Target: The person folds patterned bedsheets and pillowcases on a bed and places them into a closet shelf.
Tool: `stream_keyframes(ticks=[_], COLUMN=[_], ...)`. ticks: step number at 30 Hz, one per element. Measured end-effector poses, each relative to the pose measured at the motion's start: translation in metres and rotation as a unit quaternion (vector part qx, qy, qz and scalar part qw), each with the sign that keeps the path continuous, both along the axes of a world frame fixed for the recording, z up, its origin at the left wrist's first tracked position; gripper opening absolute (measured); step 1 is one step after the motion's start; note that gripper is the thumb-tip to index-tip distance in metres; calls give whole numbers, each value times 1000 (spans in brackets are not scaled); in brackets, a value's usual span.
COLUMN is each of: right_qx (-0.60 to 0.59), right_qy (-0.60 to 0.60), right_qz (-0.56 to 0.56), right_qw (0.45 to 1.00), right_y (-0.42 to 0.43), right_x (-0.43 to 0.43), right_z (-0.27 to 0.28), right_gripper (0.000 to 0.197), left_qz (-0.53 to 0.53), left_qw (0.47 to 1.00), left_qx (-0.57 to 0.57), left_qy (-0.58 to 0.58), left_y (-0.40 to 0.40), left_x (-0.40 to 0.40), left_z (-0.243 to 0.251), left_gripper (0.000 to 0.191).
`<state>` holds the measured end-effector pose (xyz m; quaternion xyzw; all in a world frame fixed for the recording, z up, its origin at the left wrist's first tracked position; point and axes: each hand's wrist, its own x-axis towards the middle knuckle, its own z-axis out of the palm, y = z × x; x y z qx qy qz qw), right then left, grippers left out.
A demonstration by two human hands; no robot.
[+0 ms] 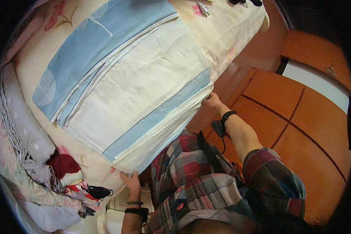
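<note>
A large blue and white cloth (146,70), perhaps a duvet cover or sheet, lies folded in layers across a floral bed sheet (222,32). White leaf prints show on its blue far part. Its near edge hangs raised at the bed's side, pulled taut between my two hands. My left hand (131,179) grips the lower left corner of that edge. At the edge's right corner, my right hand (213,101) pinches the fabric. Some fingertips of both hands are hidden by the cloth.
Grey folded bedding (27,111) and a dark red cloth (65,165) lie along the left, with a small black item (99,192) near them. A white plug (204,10) rests at the top. Orange-brown cabinet panels (280,117) stand at right; a white furniture edge (102,223) shows below.
</note>
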<state>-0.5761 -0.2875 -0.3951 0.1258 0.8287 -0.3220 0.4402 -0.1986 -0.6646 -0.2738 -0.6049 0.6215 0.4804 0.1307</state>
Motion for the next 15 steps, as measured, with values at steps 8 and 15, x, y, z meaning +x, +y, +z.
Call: stream_keyframes(ticks=[8, 15], right_qx=[10, -31], right_qy=[-102, -102], right_qz=[-95, -76], right_qw=[990, 991], right_y=[5, 27], right_x=[5, 21], right_z=[22, 58], right_gripper=[43, 39], left_qz=[116, -84], left_qw=[991, 988], left_qx=[48, 122], left_qy=[56, -46], left_y=[18, 17], left_x=[-9, 13], left_z=[-8, -22], left_gripper=[79, 65])
